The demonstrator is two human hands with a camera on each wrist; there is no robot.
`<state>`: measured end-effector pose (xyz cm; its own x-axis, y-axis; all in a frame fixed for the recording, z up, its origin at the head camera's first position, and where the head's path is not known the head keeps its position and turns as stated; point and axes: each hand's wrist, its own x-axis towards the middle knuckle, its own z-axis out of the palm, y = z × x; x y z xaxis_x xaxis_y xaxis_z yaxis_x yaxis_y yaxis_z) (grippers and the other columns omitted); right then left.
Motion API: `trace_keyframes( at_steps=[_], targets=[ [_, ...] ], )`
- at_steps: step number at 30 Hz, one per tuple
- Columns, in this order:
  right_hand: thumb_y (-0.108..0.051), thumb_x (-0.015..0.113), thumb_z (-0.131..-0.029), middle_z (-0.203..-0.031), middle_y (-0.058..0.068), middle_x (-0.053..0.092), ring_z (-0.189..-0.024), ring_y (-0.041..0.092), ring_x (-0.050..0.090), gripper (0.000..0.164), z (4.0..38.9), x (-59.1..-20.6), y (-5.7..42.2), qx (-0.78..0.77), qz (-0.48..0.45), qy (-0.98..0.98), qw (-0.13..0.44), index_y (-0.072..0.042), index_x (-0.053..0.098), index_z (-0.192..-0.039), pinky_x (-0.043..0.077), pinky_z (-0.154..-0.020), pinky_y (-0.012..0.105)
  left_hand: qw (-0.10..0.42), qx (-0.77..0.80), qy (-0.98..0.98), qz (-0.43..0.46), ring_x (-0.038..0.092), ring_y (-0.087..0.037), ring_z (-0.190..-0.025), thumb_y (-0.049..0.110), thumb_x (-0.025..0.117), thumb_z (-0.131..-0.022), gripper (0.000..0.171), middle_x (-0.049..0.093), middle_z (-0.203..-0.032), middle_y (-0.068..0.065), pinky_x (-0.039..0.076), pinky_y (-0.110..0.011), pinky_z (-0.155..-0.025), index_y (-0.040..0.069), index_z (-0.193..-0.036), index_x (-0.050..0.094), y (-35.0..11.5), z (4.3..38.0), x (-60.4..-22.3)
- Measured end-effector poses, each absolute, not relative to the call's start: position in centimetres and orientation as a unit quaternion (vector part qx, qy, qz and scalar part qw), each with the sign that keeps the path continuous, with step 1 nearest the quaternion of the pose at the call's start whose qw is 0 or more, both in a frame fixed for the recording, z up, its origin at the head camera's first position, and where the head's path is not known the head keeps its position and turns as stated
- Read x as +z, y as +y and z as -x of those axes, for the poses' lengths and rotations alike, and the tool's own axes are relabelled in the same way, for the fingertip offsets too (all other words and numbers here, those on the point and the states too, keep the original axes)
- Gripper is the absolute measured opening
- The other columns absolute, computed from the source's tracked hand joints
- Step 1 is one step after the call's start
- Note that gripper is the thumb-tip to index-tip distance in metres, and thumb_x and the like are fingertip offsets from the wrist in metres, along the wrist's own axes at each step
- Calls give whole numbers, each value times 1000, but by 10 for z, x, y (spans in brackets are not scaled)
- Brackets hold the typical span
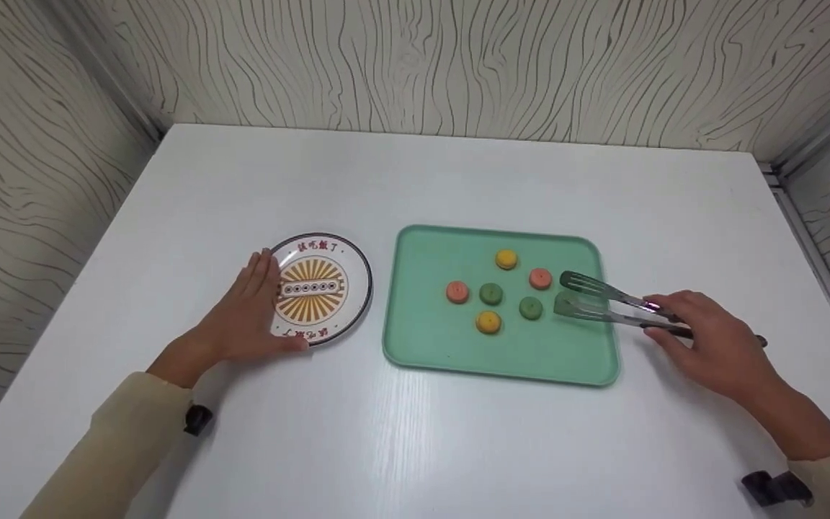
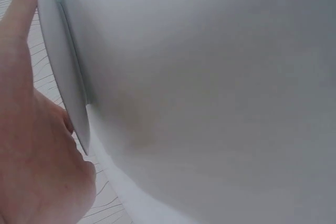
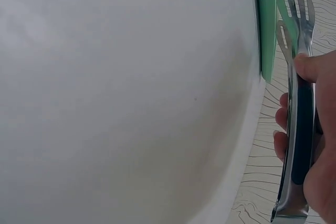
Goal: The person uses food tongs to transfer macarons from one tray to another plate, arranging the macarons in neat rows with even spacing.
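Note:
A round plate [image 1: 357, 317] with a dark rim and a yellow ray pattern lies on the white table. My left hand [image 1: 246, 313] touches its left edge, fingers straight along the rim and thumb spread to the near side. In the left wrist view the plate [image 2: 63, 66] appears edge-on beside that hand [image 2: 37, 145]. My right hand [image 1: 721, 349] grips metal tongs [image 1: 617, 295] by their dark handles, tips apart above the right side of a green tray [image 1: 422, 346]. Small macarons lie on the tray: yellow [image 1: 488, 322], pink [image 1: 457, 292] and green [image 1: 491, 293].
The white table [image 1: 278, 180] extends around the plate and tray. Patterned wall panels [image 1: 386, 65] stand behind it and at both sides. The tray has a low raised rim, and a gap separates it from the plate.

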<state>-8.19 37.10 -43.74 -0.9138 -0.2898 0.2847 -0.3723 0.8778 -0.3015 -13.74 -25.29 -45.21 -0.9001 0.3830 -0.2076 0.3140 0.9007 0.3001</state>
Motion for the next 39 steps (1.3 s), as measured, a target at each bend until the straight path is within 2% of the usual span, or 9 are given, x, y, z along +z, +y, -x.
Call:
trace_keyframes(
  at_steps=[5,21,31,39],
  targets=[
    [-11,84,-82,-107,5,67,-88,19,58,45,82,-439,371,169,-176,-963,112,-10,69,-125,49,-62,37,138,145,964,-175,-14,-39,-154,80,65,-78,138,-12,-167,-26,4,-53,-124,-10,-158,-3,-251,138,-450],
    [-11,82,-86,-106,7,67,-90,22,61,40,83,-443,366,177,-165,-966,93,-8,69,-124,52,-69,44,150,148,960,-185,-15,-38,-154,77,67,-79,137,-12,-167,-26,1,-52,-124,-11,-157,-3,-252,140,-450],
    [-10,83,-85,-105,4,67,-89,19,59,41,85,-444,365,176,-170,-964,100,-10,71,-124,50,-70,36,153,146,960,-185,-16,-39,-154,77,67,-79,137,-12,-167,-26,1,-53,-124,-12,-157,-3,-252,142,-448],
    [-9,84,-84,-102,1,68,-85,10,55,40,86,-445,366,194,-175,-960,100,-10,73,-122,41,-71,16,152,156,958,-184,-15,-38,-154,76,68,-78,137,-13,-167,-25,1,-53,-124,-11,-157,-3,-251,140,-447]
  ],
)
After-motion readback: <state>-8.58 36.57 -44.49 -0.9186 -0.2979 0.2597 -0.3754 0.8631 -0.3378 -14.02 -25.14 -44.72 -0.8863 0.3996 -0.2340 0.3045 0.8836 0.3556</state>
